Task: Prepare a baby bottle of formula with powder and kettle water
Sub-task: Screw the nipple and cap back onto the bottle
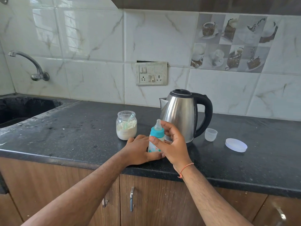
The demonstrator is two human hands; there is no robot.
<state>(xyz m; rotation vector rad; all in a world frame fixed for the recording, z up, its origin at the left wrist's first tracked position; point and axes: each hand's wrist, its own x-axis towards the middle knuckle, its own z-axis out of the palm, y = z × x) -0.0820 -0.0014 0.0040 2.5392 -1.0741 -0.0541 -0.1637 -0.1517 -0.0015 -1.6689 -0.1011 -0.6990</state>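
Observation:
A small baby bottle with a teal collar and clear teat stands upright on the black counter. My left hand wraps around its lower body. My right hand curls around the collar, thumb in front and fingers behind, near the teat. Left of the bottle stands an open glass jar of white powder with a pale green scoop inside. A steel kettle with a black handle and lid stands just behind my right hand.
A clear bottle cap and a white jar lid lie on the counter right of the kettle. A black sink with a wall tap is at far left. A socket panel is on the tiled wall.

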